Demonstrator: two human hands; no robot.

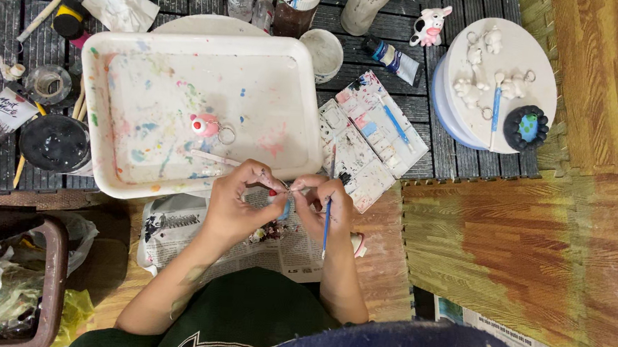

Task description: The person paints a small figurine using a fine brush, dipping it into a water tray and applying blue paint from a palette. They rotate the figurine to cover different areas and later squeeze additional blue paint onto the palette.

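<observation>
Paintbrush (327, 221) roughly upright in frame, right hand (325, 207) grip closed around it, tip seemingly up.

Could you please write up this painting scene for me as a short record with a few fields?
Left hand: pinches a small figurine, mostly hidden by the fingers
Right hand: holds a thin blue brush and touches the same piece
Under hands: newspaper
Ahead: paint-splattered white tray with a pink figurine inside
Right of tray: open paint palette
Far right: round white stand with unpainted figures
Left: black jar
</observation>
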